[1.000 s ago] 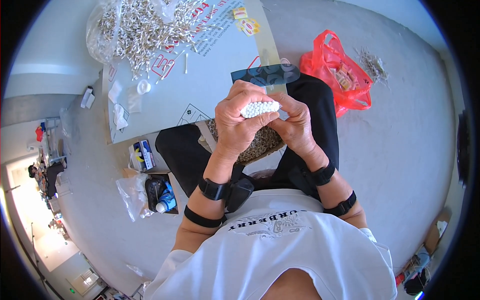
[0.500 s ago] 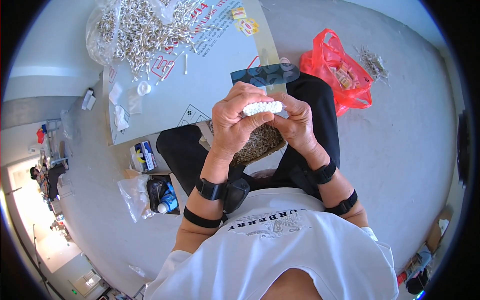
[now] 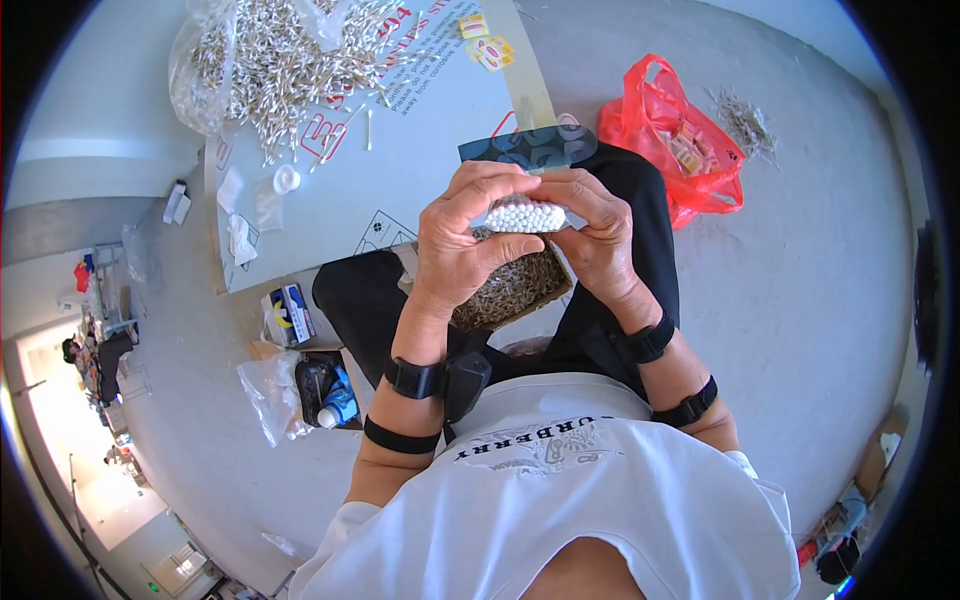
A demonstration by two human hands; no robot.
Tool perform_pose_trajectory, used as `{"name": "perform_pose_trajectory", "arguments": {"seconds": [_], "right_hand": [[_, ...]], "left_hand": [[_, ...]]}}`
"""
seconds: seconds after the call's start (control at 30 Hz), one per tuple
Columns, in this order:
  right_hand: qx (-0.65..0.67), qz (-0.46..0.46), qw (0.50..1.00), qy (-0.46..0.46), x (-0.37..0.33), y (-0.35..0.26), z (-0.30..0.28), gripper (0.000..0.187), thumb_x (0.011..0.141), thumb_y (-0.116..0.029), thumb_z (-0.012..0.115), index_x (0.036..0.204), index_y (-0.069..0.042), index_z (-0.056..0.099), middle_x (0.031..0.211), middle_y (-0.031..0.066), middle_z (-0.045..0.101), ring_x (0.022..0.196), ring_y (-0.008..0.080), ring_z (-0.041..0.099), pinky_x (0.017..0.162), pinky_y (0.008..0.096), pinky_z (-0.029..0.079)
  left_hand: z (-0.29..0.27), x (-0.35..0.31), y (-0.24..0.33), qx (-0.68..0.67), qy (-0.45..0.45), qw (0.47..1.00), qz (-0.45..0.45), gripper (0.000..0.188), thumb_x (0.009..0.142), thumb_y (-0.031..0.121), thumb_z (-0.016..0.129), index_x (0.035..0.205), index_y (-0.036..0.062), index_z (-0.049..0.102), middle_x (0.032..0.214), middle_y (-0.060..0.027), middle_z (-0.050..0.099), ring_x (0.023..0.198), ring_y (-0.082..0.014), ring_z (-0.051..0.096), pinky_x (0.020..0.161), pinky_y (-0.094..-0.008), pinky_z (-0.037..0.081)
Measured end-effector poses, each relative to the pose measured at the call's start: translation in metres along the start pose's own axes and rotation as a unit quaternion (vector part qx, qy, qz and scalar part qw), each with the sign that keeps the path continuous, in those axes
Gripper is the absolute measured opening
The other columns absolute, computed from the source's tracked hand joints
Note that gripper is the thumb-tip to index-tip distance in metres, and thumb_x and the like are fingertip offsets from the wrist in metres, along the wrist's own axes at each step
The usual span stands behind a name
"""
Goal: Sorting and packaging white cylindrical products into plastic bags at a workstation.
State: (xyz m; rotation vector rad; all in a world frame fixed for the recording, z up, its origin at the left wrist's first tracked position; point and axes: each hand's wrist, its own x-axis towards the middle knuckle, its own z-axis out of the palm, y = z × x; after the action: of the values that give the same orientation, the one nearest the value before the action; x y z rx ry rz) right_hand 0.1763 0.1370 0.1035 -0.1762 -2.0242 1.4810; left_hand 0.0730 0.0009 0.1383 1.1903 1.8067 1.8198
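Head view showed the left hand (image 3: 452, 232) and the right hand (image 3: 594, 232) raised together; the left was grasping a swab bundle (image 3: 526, 217) from its left end, fingers over it and thumb beneath, while the right gripped its right end; the bundle lay between the two, its packed round white tips facing the wearer, with what looked like clear wrapping at the right end. Just below the hands, between the black-trousered legs, stood a cardboard box (image 3: 545, 304) full of thin sticks (image 3: 510, 288); just beyond the fingers lay a dark translucent strip (image 3: 530, 146) with pale rounded shapes. Nearer the body than the hands, the white shirt (image 3: 540, 510) bore dark block lettering (image 3: 535, 440) across the chest. Ahead and to the left of the left hand spread a pale tabletop (image 3: 330, 235), printed with red characters, a red emblem and lines of small black text running slantwise; beyond the right hand, to its right, a red plastic bag (image 3: 714, 194) held small packets (image 3: 685, 148); farthest ahead, yellow packets (image 3: 490, 52) with red marks too small to read lay near a heap of loose swabs (image 3: 275, 85).
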Motion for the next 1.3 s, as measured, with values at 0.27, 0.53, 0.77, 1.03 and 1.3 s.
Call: {"name": "perform_pose_trajectory", "arguments": {"seconds": [0.27, 0.53, 0.77, 1.03, 1.3], "right_hand": [[-0.031, -0.046, 0.998, 0.016, 0.003, 0.0, -0.001, 0.035, 0.062, 0.008, 0.071, 0.096, -0.003, 0.068, 0.098, 0.0099, 0.068, 0.092, 0.0272, 0.063, 0.08, 0.0338, 0.051], [0.002, 0.0, 1.0, 0.007, -0.003, 0.003, -0.001, 0.036, 0.063, 0.01, 0.071, 0.096, -0.003, 0.069, 0.097, 0.0104, 0.068, 0.093, 0.0263, 0.063, 0.08, 0.0328, 0.052], [0.016, 0.017, 1.0, -0.005, -0.007, 0.005, 0.004, 0.034, 0.065, 0.006, 0.074, 0.097, -0.001, 0.069, 0.096, 0.0119, 0.067, 0.088, 0.027, 0.065, 0.078, 0.0327, 0.052], [0.012, 0.019, 1.0, -0.009, -0.009, 0.004, 0.006, 0.032, 0.067, 0.004, 0.075, 0.097, -0.001, 0.069, 0.094, 0.0128, 0.068, 0.085, 0.0272, 0.066, 0.073, 0.032, 0.053], [0.277, 0.237, 0.931, 0.017, -0.004, 0.0, 0.005, 0.027, 0.079, 0.0, 0.074, 0.105, 0.004, 0.065, 0.091, 0.0066, 0.069, 0.08, 0.012, 0.065, 0.075, 0.025, 0.053]], "left_hand": [[-0.001, 0.0, -0.005, 0.044, -0.012, 0.999, 0.03, 0.039, 0.063, 0.011, 0.084, 0.1, 0.0072, 0.073, 0.103, -0.0043, 0.068, 0.103, -0.0209, 0.058, 0.09, -0.0325, 0.047], [0.0, -0.001, -0.003, 0.028, -0.004, 1.0, 0.013, 0.038, 0.064, 0.011, 0.084, 0.099, 0.0072, 0.072, 0.102, -0.0045, 0.068, 0.101, -0.0212, 0.059, 0.088, -0.0321, 0.048], [0.005, 0.0, -0.004, 0.114, -0.009, 0.991, 0.064, 0.031, 0.067, 0.016, 0.084, 0.093, 0.0064, 0.071, 0.095, -0.0048, 0.068, 0.093, -0.0214, 0.061, 0.081, -0.0314, 0.05], [0.006, -0.002, -0.008, 0.098, -0.008, 0.994, 0.053, 0.033, 0.067, 0.016, 0.084, 0.095, 0.006, 0.071, 0.094, -0.0054, 0.068, 0.089, -0.0211, 0.063, 0.079, -0.0303, 0.051], [-0.005, -0.008, -0.013, -0.021, 0.049, 0.998, -0.016, 0.046, 0.072, 0.003, 0.073, 0.117, 0.0054, 0.063, 0.119, -0.0103, 0.062, 0.107, -0.0202, 0.059, 0.089, -0.031, 0.046]]}}
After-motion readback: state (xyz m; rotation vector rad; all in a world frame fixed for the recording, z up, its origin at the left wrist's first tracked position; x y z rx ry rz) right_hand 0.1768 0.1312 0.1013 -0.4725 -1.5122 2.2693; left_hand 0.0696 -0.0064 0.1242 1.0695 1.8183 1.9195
